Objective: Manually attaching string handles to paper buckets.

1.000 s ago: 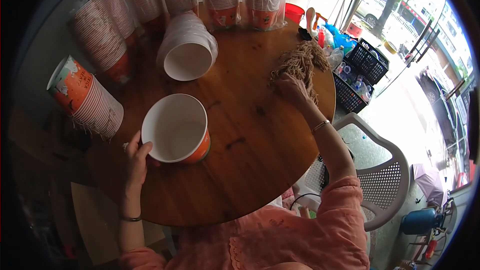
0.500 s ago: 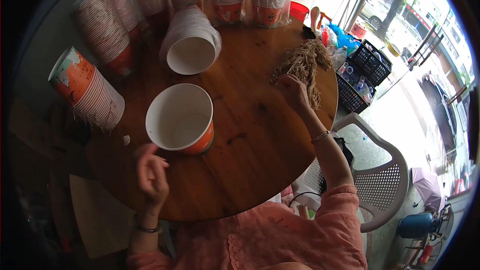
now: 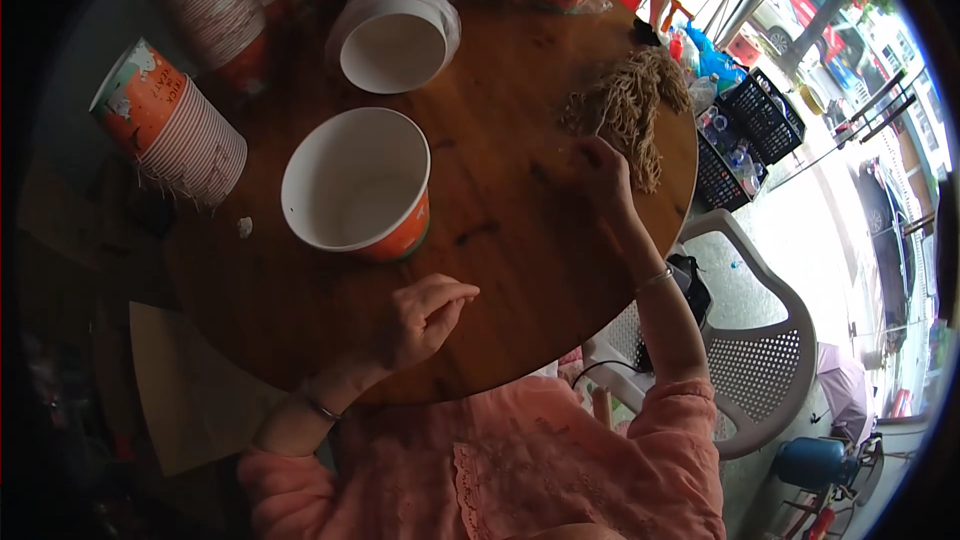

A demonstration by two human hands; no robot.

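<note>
1. Centrally in the head view, a white-lined paper tub [image 3: 356,180] with an orange outside stands on the round wooden table [image 3: 520,265], its mouth tilted toward the camera.
2. The left hand [image 3: 430,318] is above the table's near edge, below and to the right of the tub and apart from it; thumb and fingers are closed together, with nothing visible between them.
3. The right hand [image 3: 603,172] is at the near left side of a bundle of tan strings [image 3: 640,95], its fingers curled; I cannot tell whether they grip a strand.
4. Behind the tub lies another white tub [image 3: 395,52] in clear plastic, mouth toward the camera.
5. To the left, a stack of orange tubs [image 3: 170,125] leans, with a small white scrap [image 3: 245,228] near it.
6. Beyond the table's right side are a pale plastic chair [image 3: 765,375] and black crates [image 3: 762,118].
</note>
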